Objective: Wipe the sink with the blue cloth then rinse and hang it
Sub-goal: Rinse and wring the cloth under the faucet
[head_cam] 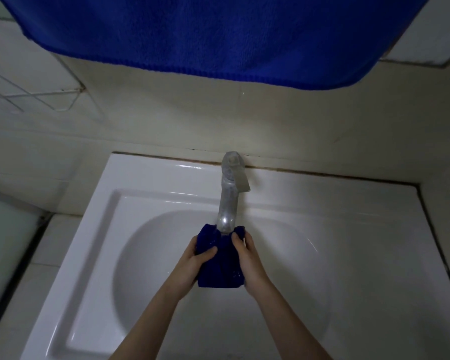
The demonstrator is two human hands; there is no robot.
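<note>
A wet, bunched dark blue cloth point(222, 266) is held over the basin of the white sink point(146, 201), right under the spout of the chrome tap point(227, 203). My left hand point(192, 261) grips its left side with the thumb across the front. My right hand point(247, 255) grips its right side, thumb on top. The cloth's upper edge touches the spout tip. Whether water is running I cannot tell.
A second, larger blue towel point(218, 37) hangs close above, covering the top of the view. A white wire rack point(31, 97) is fixed to the tiled wall at the left. The tap's lever point(240, 178) points right. A tiled ledge surrounds the sink.
</note>
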